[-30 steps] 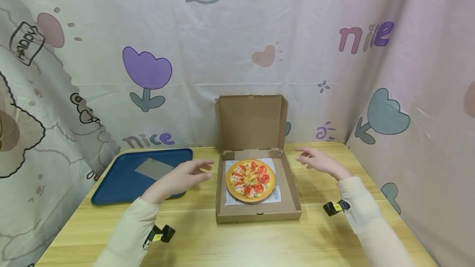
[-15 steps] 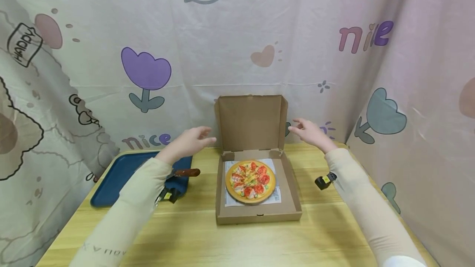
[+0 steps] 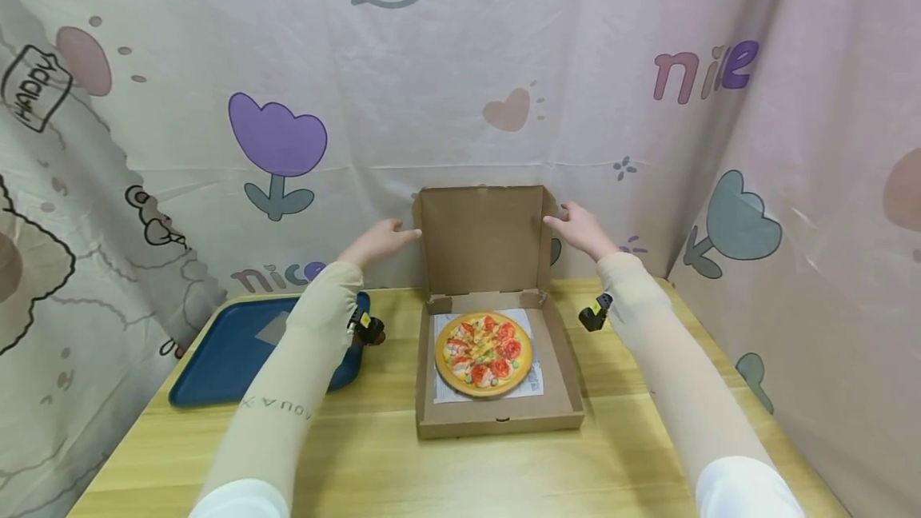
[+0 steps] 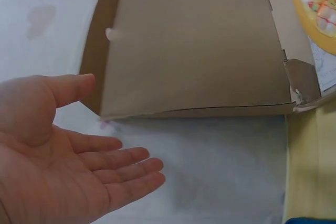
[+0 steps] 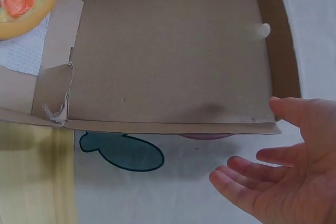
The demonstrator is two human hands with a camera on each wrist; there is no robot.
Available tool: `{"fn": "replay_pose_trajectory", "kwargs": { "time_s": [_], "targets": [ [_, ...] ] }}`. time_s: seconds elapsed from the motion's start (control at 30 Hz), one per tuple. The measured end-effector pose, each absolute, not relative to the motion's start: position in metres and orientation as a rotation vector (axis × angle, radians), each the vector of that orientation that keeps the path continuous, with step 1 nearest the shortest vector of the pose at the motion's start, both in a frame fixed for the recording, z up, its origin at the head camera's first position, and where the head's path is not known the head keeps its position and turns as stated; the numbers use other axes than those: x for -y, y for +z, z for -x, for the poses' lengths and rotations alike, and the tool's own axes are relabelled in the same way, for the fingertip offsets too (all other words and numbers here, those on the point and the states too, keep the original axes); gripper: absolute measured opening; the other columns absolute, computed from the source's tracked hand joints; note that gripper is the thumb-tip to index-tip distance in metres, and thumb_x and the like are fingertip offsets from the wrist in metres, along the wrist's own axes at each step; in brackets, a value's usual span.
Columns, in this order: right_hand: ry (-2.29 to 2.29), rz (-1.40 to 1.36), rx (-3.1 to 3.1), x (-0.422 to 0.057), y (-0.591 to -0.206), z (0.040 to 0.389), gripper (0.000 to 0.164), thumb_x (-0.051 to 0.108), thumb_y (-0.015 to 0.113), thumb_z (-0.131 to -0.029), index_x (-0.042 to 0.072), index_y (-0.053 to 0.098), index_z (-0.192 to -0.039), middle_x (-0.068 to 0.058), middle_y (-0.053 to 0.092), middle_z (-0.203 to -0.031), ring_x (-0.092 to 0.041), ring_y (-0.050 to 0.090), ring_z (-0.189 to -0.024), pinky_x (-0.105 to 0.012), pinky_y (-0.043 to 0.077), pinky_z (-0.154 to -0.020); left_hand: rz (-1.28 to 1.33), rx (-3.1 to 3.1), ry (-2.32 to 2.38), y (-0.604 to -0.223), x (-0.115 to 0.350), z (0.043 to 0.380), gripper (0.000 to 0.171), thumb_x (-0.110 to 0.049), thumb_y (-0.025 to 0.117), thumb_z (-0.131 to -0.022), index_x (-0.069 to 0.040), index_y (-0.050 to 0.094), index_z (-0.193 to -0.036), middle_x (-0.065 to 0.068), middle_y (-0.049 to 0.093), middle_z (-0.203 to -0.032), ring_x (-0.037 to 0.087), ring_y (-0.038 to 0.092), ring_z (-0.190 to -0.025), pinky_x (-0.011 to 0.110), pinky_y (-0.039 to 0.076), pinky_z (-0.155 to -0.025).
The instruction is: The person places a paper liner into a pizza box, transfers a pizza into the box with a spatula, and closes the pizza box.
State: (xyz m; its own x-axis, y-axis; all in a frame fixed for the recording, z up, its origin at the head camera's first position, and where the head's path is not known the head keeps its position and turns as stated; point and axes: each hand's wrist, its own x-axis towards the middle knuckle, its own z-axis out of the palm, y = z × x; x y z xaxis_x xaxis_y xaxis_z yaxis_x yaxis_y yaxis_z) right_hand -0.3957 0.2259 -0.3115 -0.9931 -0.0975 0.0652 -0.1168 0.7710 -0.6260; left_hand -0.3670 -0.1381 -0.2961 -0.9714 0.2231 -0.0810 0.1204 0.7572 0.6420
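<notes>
A cardboard pizza box [image 3: 501, 424] stands with its lid [image 3: 484, 238] raised upright at the back. Inside lies a round pizza [image 3: 484, 354] with red toppings, on a printed paper sheet [image 3: 532, 390]. My left hand [image 3: 380, 242] is at the lid's left edge, its fingers extended and holding nothing; the left wrist view shows the palm and a raised thumb [image 4: 73, 88] by the lid corner. At the lid's upper right corner is my right hand [image 3: 581, 232]. In the right wrist view its thumb [image 5: 287, 109] is right at the lid corner, with the other fingers loosely spread below.
A blue tray [image 3: 209, 366] rests on the wooden table [image 3: 489, 478] at the left, with a flat grey blade [image 3: 272, 330] on it, partly covered by my left sleeve. Behind the box hangs a patterned curtain [image 3: 432, 134], close to the lid.
Both hands have moved forward and up from beside the box base to either side of the raised lid, closing in on it. The box, pizza and tray have stayed put.
</notes>
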Motion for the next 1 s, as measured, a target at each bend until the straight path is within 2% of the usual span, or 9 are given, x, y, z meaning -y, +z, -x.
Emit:
{"fn": "replay_pose_trajectory", "kwargs": {
  "time_s": [0.2, 0.33, 0.53, 0.67, 0.9, 1.0],
  "targets": [
    [1.038, -0.132, 2.916, -0.220, -0.317, 0.406, 0.070, 0.036, 0.046, -0.102, -0.007, 0.021, -0.150, -0.032, 0.037, -0.148, -0.046, 0.041, -0.134, -0.055, 0.038, -0.110, -0.165, -2.724, 1.167, -0.312, 0.132, 0.394, 0.079, -0.043, 0.045, -0.100, 0.007, 0.014, -0.152, 0.028, 0.018, -0.159, 0.042, 0.032, -0.142, 0.051, 0.032, -0.116],
    [1.056, -0.099, 2.887, -0.216, -0.321, 0.410, 0.068, 0.033, 0.047, -0.102, -0.010, 0.023, -0.149, -0.032, 0.034, -0.150, -0.046, 0.039, -0.136, -0.054, 0.036, -0.112, -0.104, -2.704, 1.254, -0.322, 0.125, 0.404, 0.078, -0.042, 0.048, -0.099, 0.007, 0.017, -0.152, 0.028, 0.021, -0.158, 0.042, 0.036, -0.140, 0.051, 0.037, -0.112],
    [0.991, -0.056, 2.871, -0.207, -0.329, 0.416, 0.063, 0.030, 0.049, -0.101, -0.013, 0.033, -0.143, -0.034, 0.042, -0.143, -0.046, 0.043, -0.132, -0.054, 0.040, -0.108, -0.051, -2.713, 1.376, -0.334, 0.111, 0.414, 0.071, -0.035, 0.050, -0.099, 0.010, 0.026, -0.148, 0.029, 0.031, -0.154, 0.042, 0.036, -0.140, 0.051, 0.036, -0.113],
    [0.979, -0.032, 2.846, -0.203, -0.333, 0.418, 0.056, 0.027, 0.049, -0.101, -0.015, 0.039, -0.137, -0.034, 0.046, -0.139, -0.046, 0.045, -0.129, -0.053, 0.041, -0.107, -0.033, -2.734, 1.353, -0.341, 0.106, 0.418, 0.069, -0.033, 0.048, -0.100, 0.011, 0.025, -0.148, 0.028, 0.030, -0.154, 0.041, 0.036, -0.140, 0.050, 0.035, -0.114],
    [1.001, -0.025, 2.806, -0.199, -0.336, 0.418, 0.049, 0.023, 0.045, -0.102, -0.012, 0.042, -0.135, -0.032, 0.047, -0.138, -0.045, 0.046, -0.128, -0.052, 0.043, -0.105, -0.022, -2.710, 1.417, -0.345, 0.105, 0.419, 0.069, -0.028, 0.051, -0.099, 0.011, 0.023, -0.148, 0.028, 0.032, -0.153, 0.040, 0.043, -0.135, 0.049, 0.041, -0.109],
    [0.994, -0.021, 2.796, -0.198, -0.337, 0.417, 0.040, 0.021, 0.043, -0.103, -0.010, 0.048, -0.127, -0.031, 0.054, -0.128, -0.042, 0.054, -0.116, -0.050, 0.047, -0.096, -0.024, -2.694, 1.440, -0.345, 0.106, 0.418, 0.067, -0.027, 0.050, -0.099, 0.010, 0.024, -0.149, 0.028, 0.034, -0.152, 0.039, 0.046, -0.133, 0.049, 0.042, -0.108]
  ]
}}
